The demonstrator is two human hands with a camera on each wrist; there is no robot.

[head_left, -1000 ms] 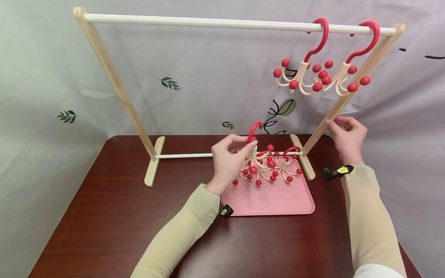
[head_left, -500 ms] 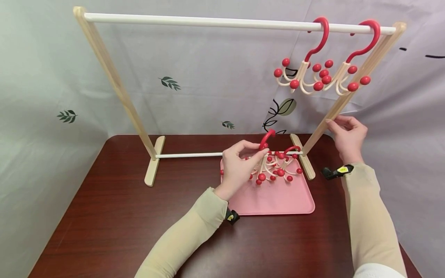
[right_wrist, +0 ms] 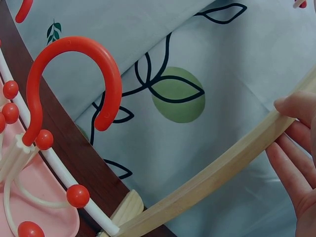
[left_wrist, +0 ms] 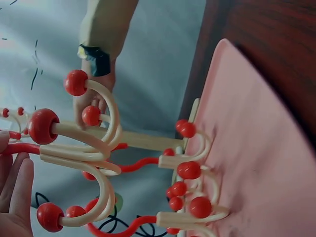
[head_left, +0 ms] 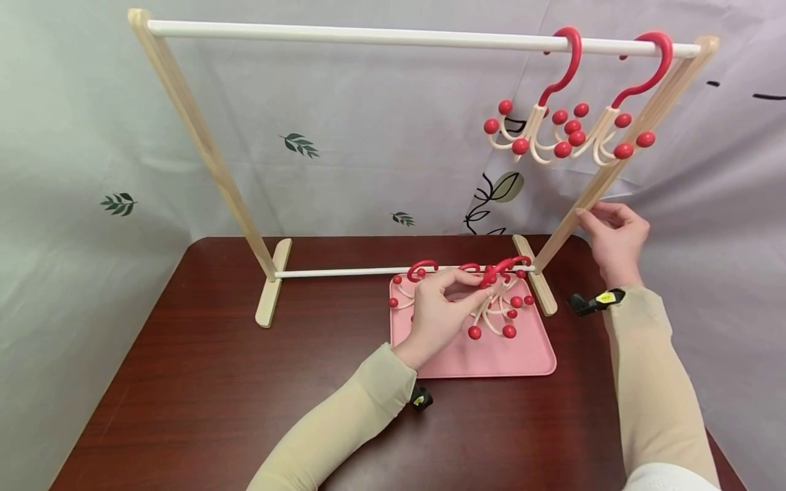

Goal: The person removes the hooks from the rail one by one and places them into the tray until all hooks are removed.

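My left hand [head_left: 443,310] pinches a small multi-prong hanger [left_wrist: 79,154] by its red hook. Its curved cream prongs end in red balls and are held just over the pink tray [head_left: 491,358]. More such hangers lie on the tray, partly hidden by that hand; one raises its red hook [right_wrist: 76,47] in the right wrist view. At the rack's right side, my right hand [head_left: 616,239] grips the wooden post [head_left: 568,232] between thumb and fingers. Two matching hangers, a left one [head_left: 536,126] and a right one [head_left: 604,136], hang from the white top rail [head_left: 344,34].
The rack's left post [head_left: 205,146] stands on a wooden foot [head_left: 273,283]. A white lower bar [head_left: 338,273] runs just behind the tray. Everything sits on a dark red-brown table [head_left: 202,382], with patterned cloth [head_left: 368,136] behind it.
My left hand has moved right and slightly toward me with the hanger, uncovering hangers at the tray's left. The held hanger's hook has tipped further right. My right hand stays on the post.
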